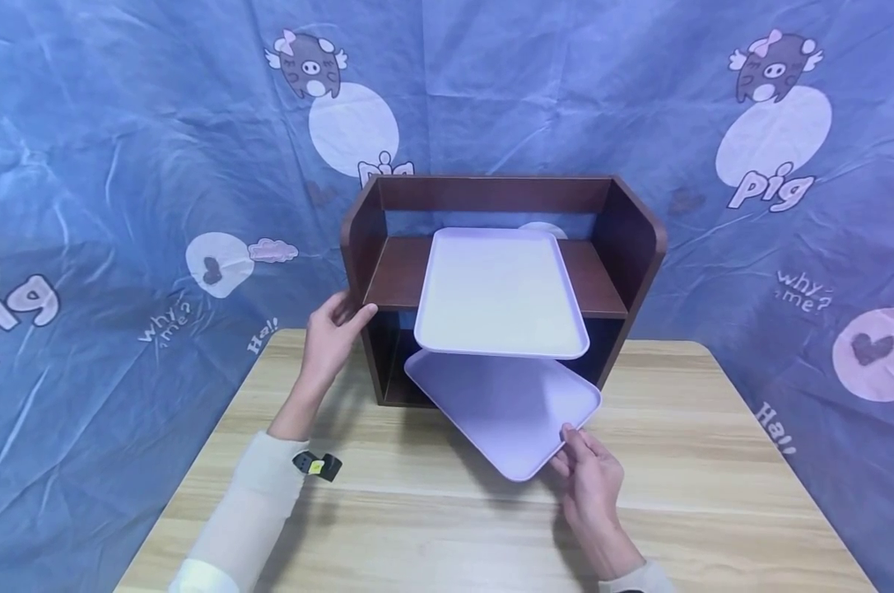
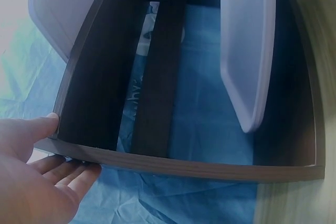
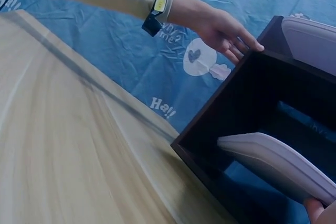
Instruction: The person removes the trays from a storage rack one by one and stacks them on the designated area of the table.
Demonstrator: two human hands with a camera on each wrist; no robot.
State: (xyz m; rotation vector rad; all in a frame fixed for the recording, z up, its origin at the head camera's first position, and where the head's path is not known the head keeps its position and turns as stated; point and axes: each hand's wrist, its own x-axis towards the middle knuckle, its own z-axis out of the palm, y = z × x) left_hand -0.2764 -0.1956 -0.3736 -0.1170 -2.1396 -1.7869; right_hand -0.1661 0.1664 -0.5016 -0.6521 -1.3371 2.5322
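Note:
A dark brown two-tier wooden shelf [image 1: 484, 193] stands on the table. My left hand [image 1: 331, 338] grips its left side panel at mid-height; in the left wrist view, the thumb [image 2: 50, 124] lies at the front edge and the fingers reach round the outside. One pale lilac tray [image 1: 500, 288] lies on the upper board, its near end jutting out past the front. My right hand [image 1: 591, 478] pinches the right edge of a second lilac tray [image 1: 506, 403], thumb on top. That tray is turned at an angle, partly inside the lower compartment, its near corner out over the table.
The light wood-grain table [image 1: 432, 535] extends in front of the shelf and to both sides. Behind and beside it hangs a blue curtain [image 1: 158, 123] printed with pigs and lettering. A black band [image 1: 317, 466] with a yellow patch is on the left wrist.

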